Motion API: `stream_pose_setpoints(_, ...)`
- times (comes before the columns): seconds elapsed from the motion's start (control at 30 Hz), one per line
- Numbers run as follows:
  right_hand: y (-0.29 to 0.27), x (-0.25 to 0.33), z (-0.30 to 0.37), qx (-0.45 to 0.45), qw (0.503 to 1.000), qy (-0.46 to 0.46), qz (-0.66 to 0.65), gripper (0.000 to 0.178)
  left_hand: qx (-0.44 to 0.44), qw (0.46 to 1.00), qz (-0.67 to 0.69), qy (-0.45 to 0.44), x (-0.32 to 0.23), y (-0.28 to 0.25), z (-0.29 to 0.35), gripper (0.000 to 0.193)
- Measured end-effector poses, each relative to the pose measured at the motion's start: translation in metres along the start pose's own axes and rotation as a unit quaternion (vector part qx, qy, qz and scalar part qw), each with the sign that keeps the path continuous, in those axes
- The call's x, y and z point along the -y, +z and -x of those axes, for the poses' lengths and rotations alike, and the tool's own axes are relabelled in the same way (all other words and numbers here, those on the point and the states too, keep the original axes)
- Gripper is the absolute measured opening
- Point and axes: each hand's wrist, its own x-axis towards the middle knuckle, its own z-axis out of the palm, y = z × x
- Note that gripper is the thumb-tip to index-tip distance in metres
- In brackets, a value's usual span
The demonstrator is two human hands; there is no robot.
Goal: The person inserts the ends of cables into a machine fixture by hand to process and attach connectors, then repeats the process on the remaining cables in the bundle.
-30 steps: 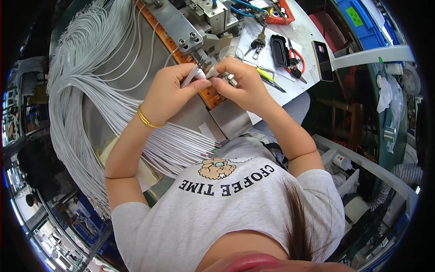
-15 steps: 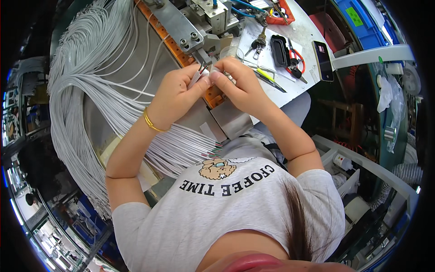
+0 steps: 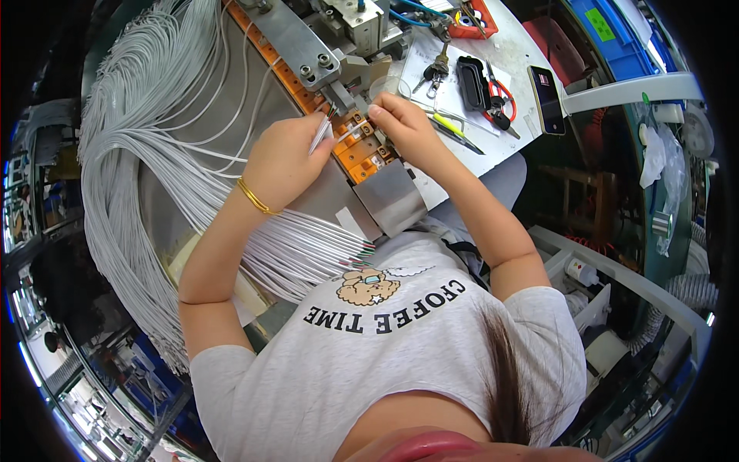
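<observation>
bench (image 3: 531, 58) | 1 phone (image 3: 547, 88) | 2 hands: left (image 3: 289, 158), right (image 3: 404, 127) | white wires (image 3: 322, 135)

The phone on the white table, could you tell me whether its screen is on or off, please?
Off, as far as it shows: the phone lies flat on the white table with a dark screen, beside the red-handled scissors.

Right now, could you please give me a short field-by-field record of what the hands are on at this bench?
left hand: pinches a few grey wire ends
right hand: fingertips on one wire at the orange fixture
wire bundle: long grey loops draped to the left
bench, right side: keys, scissors, phone
</observation>
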Motion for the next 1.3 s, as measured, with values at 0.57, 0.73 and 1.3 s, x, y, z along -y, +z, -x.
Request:
stream_pose_setpoints(0.57,0.004,0.034,0.009,-0.027,0.975,-0.206,0.082,0.012,0.053,0.974,0.217,-0.047,-0.007,-0.007,-0.003,0.027)
stream_pose_setpoints(0.73,-0.001,0.046,0.014,-0.013,0.976,-0.189,0.107,0.01,0.03,0.967,0.251,-0.028,-0.005,-0.005,-0.003,0.026)
stream_pose_setpoints(1.3,0.004,0.048,0.012,-0.086,0.961,-0.237,0.115,0.008,0.037,0.929,0.353,-0.107,-0.028,-0.007,0.0,0.016)
